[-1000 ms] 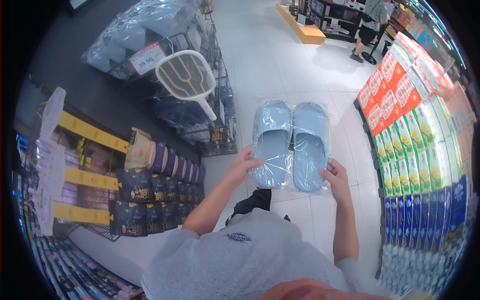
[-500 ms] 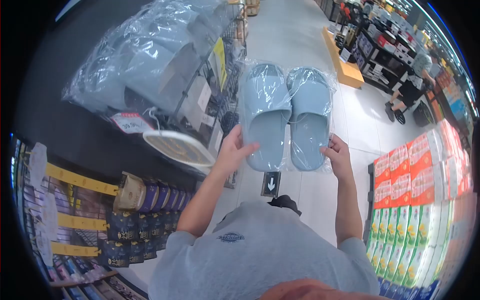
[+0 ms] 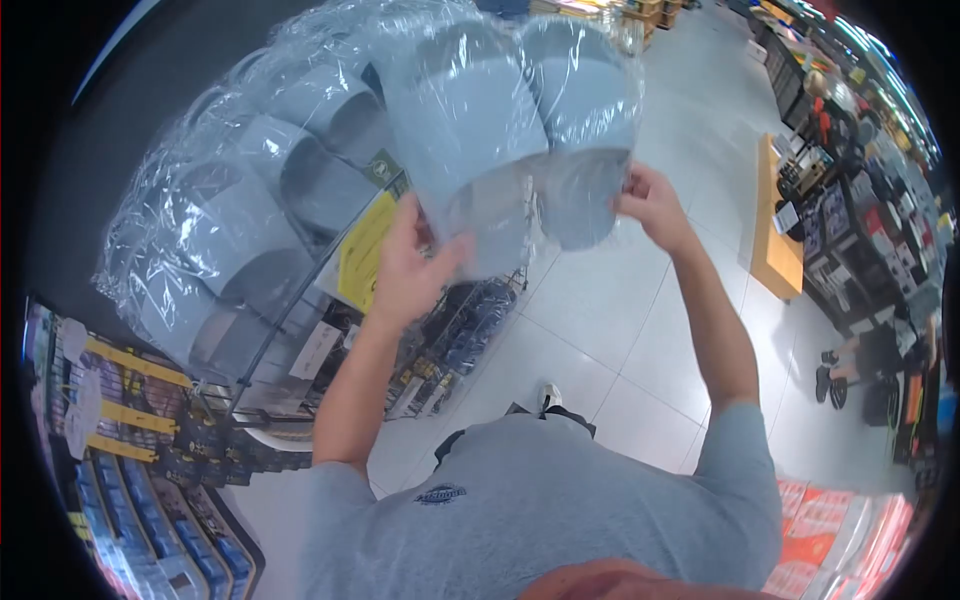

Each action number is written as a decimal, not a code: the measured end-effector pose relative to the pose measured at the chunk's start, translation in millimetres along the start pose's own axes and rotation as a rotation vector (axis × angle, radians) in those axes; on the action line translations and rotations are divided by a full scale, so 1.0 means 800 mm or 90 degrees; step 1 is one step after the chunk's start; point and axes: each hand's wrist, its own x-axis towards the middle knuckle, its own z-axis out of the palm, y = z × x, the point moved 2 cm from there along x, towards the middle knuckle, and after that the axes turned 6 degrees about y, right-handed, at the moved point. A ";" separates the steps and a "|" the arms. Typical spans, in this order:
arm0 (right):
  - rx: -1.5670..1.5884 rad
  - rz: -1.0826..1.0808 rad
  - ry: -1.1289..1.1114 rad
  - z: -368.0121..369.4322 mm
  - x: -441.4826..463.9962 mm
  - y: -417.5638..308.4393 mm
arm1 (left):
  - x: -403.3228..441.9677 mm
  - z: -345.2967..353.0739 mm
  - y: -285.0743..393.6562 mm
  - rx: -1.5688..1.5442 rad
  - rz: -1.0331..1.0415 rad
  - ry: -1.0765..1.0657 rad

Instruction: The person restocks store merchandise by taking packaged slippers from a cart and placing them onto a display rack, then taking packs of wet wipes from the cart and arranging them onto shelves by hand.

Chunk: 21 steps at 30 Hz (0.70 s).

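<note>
A pair of light blue slippers (image 3: 480, 120) in clear plastic wrap is held up in front of me, slightly blurred. My left hand (image 3: 412, 262) grips the lower left side of the package, thumb on the front. At the right edge, my right hand (image 3: 652, 205) pinches the wrap between thumb and fingers. Just left of the package, more wrapped grey-blue slippers (image 3: 220, 220) lie heaped on a wire rack (image 3: 270, 345). A yellow tag (image 3: 362, 255) hangs beside my left hand.
Dark packaged goods (image 3: 480, 320) hang on the rack's lower part. At right are a wooden platform (image 3: 776, 225), black display shelves (image 3: 835, 240) and a person's legs (image 3: 850, 365). Red-and-white boxes (image 3: 808, 525) stand at lower right, and a blue shelf unit (image 3: 160, 530) at lower left.
Both hands have raised the wrapped slippers and brought them up beside the rack's slipper heap. The view has turned left and nearer the rack, and the boxes have shifted to the lower right.
</note>
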 end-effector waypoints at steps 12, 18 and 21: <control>-0.151 -0.324 -0.039 -0.051 0.379 -0.056 | 0.257 0.049 -0.022 0.426 0.186 0.260; -0.490 -0.435 0.005 -0.063 0.487 0.039 | 0.265 0.069 -0.076 0.602 0.237 0.260; -0.421 -0.350 0.050 -0.051 0.475 0.056 | 0.262 0.078 -0.086 0.556 0.128 0.218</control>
